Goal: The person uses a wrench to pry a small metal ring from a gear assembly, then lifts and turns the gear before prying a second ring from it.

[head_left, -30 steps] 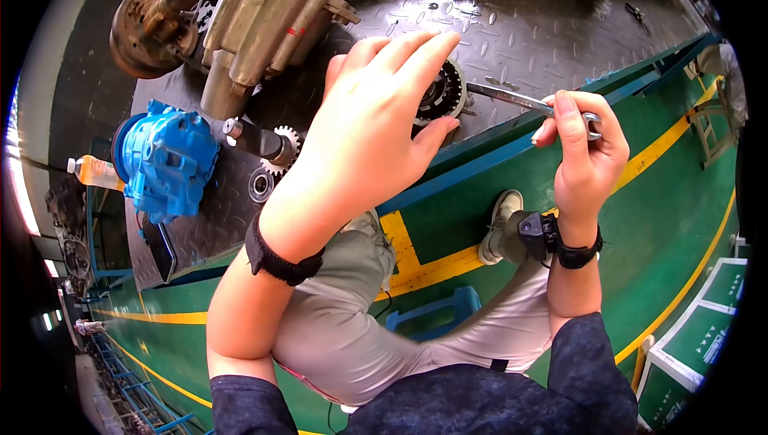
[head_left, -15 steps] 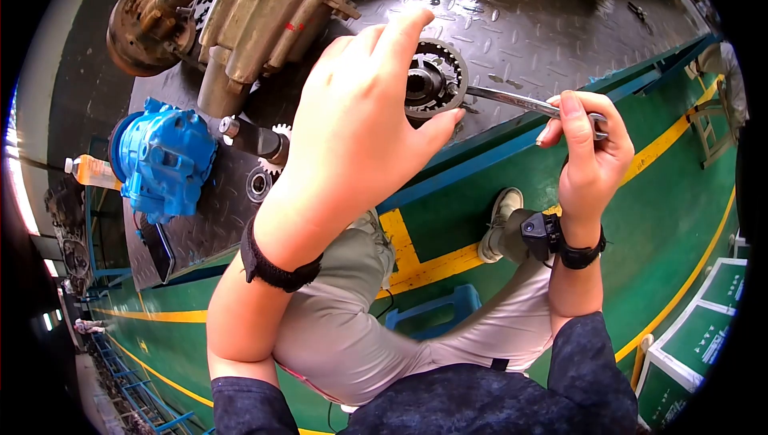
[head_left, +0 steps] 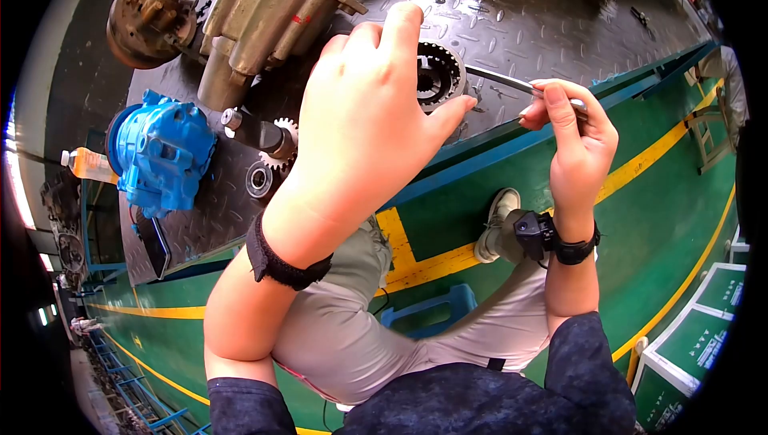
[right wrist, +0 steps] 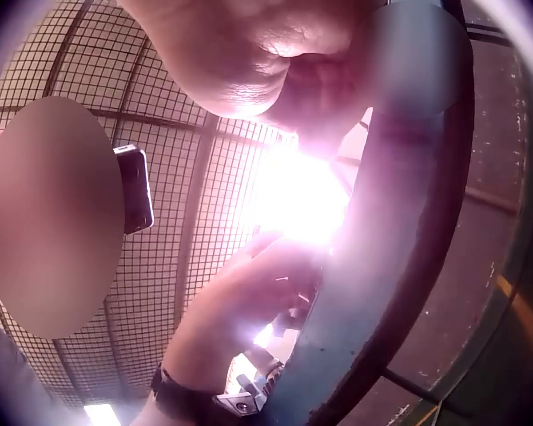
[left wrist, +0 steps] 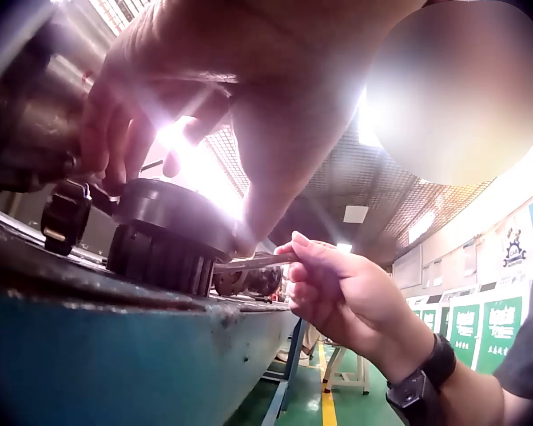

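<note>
My left hand [head_left: 360, 107] grips a round toothed gear hub [head_left: 456, 75] at the bench edge, its fingers on the far side and thumb at the near rim. In the left wrist view the gear hub [left wrist: 173, 217] stands upright under that hand, its thumb and fingers on opposite sides. My right hand [head_left: 580, 131] pinches a slim silver wrench [head_left: 504, 79] between thumb and fingers, close to one end. The other end of the wrench reaches the side of the gear hub, low under its rim in the left wrist view. Glare covers much of the right wrist view.
Left on the tread-plate bench [head_left: 536, 27] stand a big metal housing [head_left: 260, 27], a blue casting [head_left: 164, 155], a shaft with a gear [head_left: 280, 143] and a bearing [head_left: 260, 180]. A blue stool [head_left: 436, 311] is below. The bench's blue edge [head_left: 480, 151] runs beneath both hands.
The left hand's index finger has swung away to the left, uncovering the gear hub's toothed top. My right hand has shifted slightly up and left, and the wrench lies at a steeper slant.
</note>
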### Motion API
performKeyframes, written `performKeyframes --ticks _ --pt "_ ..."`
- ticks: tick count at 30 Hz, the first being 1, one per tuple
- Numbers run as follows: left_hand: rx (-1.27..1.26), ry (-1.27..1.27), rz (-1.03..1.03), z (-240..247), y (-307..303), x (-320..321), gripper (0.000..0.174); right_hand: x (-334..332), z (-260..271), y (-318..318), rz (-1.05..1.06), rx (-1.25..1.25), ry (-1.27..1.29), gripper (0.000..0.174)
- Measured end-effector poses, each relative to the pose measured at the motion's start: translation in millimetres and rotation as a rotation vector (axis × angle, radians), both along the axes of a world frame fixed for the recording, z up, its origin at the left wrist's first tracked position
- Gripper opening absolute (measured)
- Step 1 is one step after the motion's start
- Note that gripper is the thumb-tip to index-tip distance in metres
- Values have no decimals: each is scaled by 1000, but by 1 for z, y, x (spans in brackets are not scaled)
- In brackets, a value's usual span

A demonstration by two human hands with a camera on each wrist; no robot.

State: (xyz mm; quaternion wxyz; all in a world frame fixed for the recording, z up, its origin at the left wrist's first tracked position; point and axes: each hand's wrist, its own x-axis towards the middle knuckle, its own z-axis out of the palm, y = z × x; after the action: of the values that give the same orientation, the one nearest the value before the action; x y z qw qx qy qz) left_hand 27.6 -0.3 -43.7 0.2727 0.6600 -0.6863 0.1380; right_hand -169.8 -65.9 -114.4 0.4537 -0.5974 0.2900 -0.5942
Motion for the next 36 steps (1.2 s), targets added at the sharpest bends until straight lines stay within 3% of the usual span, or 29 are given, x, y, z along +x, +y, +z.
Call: performKeyframes --ticks 23,36 --pt "101 76 7 6 -1 -3 65 -7 2 -2 -21 -23 -5 18" --pt "-87 -44 1 -3 -6 2 63 -7 3 -1 -5 -36 -3 16"
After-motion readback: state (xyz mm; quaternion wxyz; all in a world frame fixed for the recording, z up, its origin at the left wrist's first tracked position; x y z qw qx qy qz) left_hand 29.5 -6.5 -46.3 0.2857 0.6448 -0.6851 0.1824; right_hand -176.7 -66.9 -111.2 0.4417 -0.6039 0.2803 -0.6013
